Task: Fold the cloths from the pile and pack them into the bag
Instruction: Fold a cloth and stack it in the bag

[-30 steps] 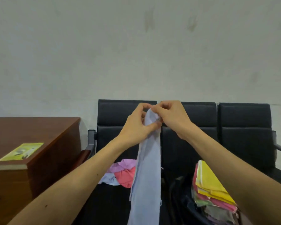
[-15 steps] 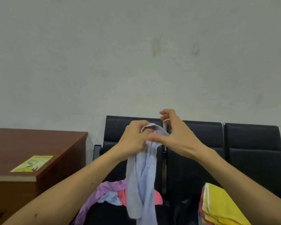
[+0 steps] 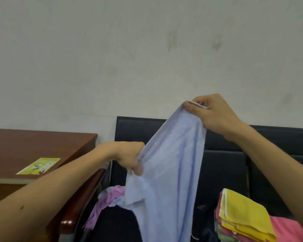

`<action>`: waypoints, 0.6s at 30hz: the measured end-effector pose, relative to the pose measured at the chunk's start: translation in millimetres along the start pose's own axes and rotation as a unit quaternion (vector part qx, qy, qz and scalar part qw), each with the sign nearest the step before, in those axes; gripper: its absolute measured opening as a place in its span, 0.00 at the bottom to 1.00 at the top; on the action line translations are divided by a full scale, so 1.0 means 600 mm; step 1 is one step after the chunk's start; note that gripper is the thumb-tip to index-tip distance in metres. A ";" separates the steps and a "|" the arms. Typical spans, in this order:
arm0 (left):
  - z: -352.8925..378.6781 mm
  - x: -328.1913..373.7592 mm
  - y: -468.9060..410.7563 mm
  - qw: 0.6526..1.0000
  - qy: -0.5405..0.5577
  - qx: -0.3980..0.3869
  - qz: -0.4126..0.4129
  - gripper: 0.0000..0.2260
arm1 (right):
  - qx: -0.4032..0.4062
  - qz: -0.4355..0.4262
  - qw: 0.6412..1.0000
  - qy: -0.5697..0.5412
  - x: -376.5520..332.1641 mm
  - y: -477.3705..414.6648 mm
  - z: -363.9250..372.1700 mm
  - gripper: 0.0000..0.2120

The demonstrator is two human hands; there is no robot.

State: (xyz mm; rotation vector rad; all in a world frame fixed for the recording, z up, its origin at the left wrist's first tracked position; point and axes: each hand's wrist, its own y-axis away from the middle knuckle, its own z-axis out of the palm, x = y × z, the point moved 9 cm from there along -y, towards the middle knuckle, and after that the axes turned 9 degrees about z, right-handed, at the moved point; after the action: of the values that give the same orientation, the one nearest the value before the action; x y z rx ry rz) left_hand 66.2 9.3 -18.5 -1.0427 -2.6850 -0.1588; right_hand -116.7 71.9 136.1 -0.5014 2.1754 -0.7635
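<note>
A light blue cloth (image 3: pixel 171 172) hangs spread in front of the black seats. My right hand (image 3: pixel 212 114) pinches its top corner, raised high. Lower and to the left, my left hand (image 3: pixel 129 158) grips the cloth's left edge. Behind the cloth, a loose pile of purple and pale cloths (image 3: pixel 107 199) lies on the left seat. At the lower right sits a stack of folded cloths (image 3: pixel 241 217), yellow on top with pink beneath. A dark bag (image 3: pixel 206 229) is barely visible under the stack, mostly hidden.
A row of black padded seats (image 3: pixel 226 165) stands against a pale wall. To the left is a brown wooden desk (image 3: pixel 33 147) with a yellow-green leaflet (image 3: pixel 38 165) on it. A reddish-brown armrest (image 3: pixel 80 203) lies between the desk and the seats.
My hands have drawn apart: the right one rose up and to the right, the left one dropped lower left. The blue cloth has opened from a narrow bunch into a wide sheet.
</note>
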 end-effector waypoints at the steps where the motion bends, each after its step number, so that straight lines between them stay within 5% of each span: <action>1: 0.022 -0.021 0.006 0.999 -0.019 -0.035 -0.026 0.09 | 0.003 0.008 1.000 -0.023 0.005 -0.001 -0.007 0.22; 5: 0.036 -0.066 0.041 0.998 -0.006 -0.049 -0.037 0.04 | -0.063 0.047 0.996 -0.044 0.046 0.016 0.002 0.22; 10: 0.063 -0.085 0.101 0.980 0.195 -0.037 -0.030 0.14 | -0.275 0.120 0.951 0.076 0.166 0.113 0.083 0.18; 13: 0.098 -0.132 0.132 0.944 0.322 0.050 -0.049 0.05 | -0.159 0.184 0.970 -0.021 0.244 0.148 0.065 0.23; 18: 0.179 -0.187 0.152 0.806 0.517 0.268 -0.104 0.26 | -0.081 0.267 0.951 -0.132 0.336 0.251 0.116 0.22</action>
State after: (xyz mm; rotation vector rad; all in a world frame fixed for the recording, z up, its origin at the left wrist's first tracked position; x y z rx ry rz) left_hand 186.4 24.8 -152.1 -0.2936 -1.6457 0.0102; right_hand -206.7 45.2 -107.3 -0.0717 1.9919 -0.2088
